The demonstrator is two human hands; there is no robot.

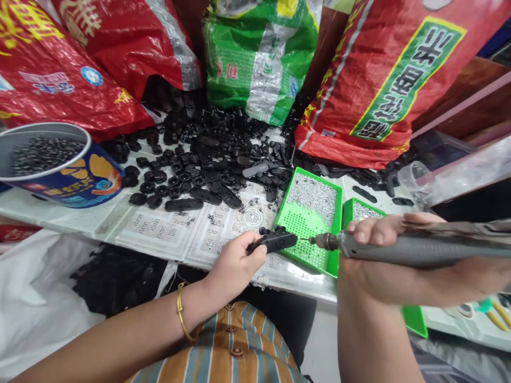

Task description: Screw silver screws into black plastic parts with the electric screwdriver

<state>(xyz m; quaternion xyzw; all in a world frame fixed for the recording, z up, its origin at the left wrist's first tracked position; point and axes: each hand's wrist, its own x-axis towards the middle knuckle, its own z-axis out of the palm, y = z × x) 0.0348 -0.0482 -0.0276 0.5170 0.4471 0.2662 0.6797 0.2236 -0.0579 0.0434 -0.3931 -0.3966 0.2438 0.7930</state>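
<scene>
My left hand (241, 258) pinches a black plastic piece (275, 242) between thumb and fingers, low over the table's front edge. Small round black parts sit along the top of that piece. My right hand (383, 266) is wrapped round a grey electric screwdriver (415, 250), which lies level and points left. The thin bit is at or very near the right end of the black piece; whether they touch is too small to tell. Beneath the bit lies a green perforated tray (338, 213) with many small silver screws in its far part.
Piles of black parts (215, 143) cover the table's middle. A blue tub (83, 183) of small metal pieces stands left. Red (359, 80) and green (239, 58) sacks line the back. Another green tray (351, 208) is partly behind my right hand. Yellow-handled pliers (499, 315) lie right.
</scene>
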